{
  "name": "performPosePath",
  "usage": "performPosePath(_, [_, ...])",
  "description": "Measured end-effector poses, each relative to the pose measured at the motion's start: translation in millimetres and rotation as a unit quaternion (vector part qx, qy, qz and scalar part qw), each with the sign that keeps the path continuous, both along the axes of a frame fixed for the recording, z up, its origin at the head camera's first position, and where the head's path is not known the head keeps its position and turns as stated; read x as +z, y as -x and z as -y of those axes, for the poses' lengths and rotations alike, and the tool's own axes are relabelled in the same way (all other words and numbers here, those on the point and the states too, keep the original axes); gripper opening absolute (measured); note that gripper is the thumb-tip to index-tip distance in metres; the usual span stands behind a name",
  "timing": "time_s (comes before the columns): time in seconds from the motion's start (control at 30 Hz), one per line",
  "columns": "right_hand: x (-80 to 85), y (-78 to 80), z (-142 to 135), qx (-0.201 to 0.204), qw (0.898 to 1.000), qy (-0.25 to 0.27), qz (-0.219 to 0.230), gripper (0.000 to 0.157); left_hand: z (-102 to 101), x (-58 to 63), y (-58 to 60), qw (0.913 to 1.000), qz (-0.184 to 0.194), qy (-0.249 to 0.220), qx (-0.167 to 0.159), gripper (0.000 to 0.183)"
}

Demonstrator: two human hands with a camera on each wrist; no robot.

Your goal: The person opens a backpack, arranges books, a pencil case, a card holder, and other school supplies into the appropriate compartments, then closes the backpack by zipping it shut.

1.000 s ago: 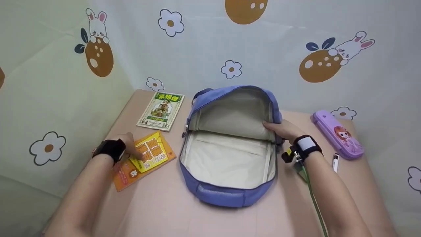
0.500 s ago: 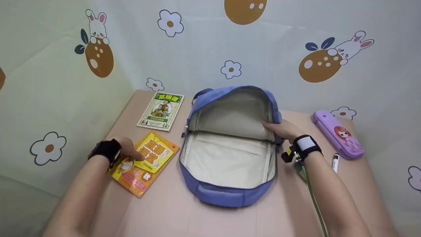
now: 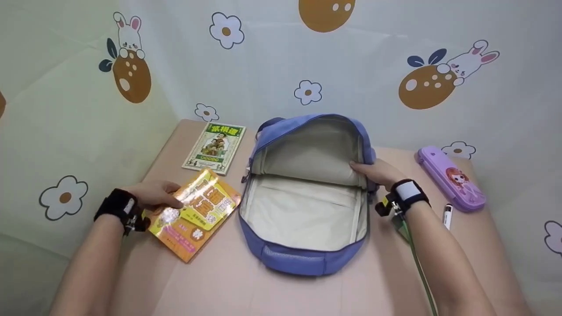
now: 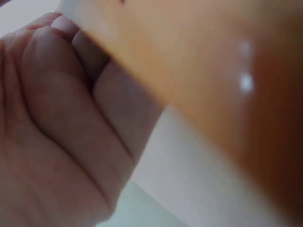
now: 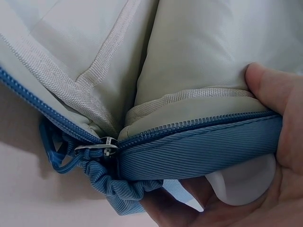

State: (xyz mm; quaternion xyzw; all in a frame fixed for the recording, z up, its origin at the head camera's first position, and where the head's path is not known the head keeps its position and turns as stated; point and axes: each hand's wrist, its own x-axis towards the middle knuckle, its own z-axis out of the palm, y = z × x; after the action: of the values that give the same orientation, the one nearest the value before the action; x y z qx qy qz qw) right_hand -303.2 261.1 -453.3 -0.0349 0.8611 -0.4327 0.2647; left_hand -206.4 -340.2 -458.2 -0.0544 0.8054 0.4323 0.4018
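My left hand (image 3: 154, 193) holds an orange-and-yellow book (image 3: 193, 221) by its left edge, thumb on the cover. In the left wrist view the fingers go behind the blurred orange book (image 4: 199, 80), and their tips are hidden. A blue backpack (image 3: 295, 262) lies unzipped in the middle, its pale lining exposed. At the right side of its raised front panel, my right hand (image 3: 381, 173) pinches the edge. The right wrist view shows the thumb on the lining, the other fingers under the zipped blue edge (image 5: 203, 146), and a zipper pull (image 5: 109, 147) nearby.
A green-and-white book (image 3: 215, 149) lies at the back left, just beyond the orange one. A purple pencil case (image 3: 452, 180) and a white marker (image 3: 448, 216) lie on the table (image 3: 298, 296) to the right. Printed curtains (image 3: 272, 66) stand behind.
The orange book has turned on the table, then its far edge has risen slightly. My left hand has shifted from pressing the cover to gripping the left edge. The right hand stays put.
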Motion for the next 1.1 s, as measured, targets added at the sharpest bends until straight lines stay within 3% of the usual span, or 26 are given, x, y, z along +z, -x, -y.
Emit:
performPosePath(0.3, [1.0,0.5,1.9,-0.003,1.000,-0.009,0.000,0.087,6.6,24.8,-12.9,0.9969,-0.040,-0.068,-0.005,0.063])
performPosePath(0.5, [1.2,1.0,1.2,-0.006,1.000,-0.017,0.006,0.090,-12.4,41.6,-18.2,0.9905,-0.035,-0.126,-0.042,0.059])
performPosePath(0.63, [0.2,1.3,-0.3,-0.003,1.000,-0.015,0.007,0.087,-48.4,46.4,-11.6,0.9853,-0.022,-0.140,-0.096,0.054])
performPosePath(0.77, [-0.4,1.2,-2.2,0.001,1.000,-0.012,0.004,0.086,-100.7,42.1,1.2,0.9787,0.006,-0.156,-0.133,0.047])
performPosePath(0.93, [1.8,0.1,-1.5,0.001,1.000,-0.012,0.015,0.087,-167.4,34.2,14.9,0.9670,0.056,-0.207,-0.138,0.042])
performPosePath(1.1, [6.6,-0.3,1.4,-0.002,0.999,-0.005,0.035,0.087,-214.5,29.8,23.9,0.9601,0.119,-0.224,-0.118,0.037])
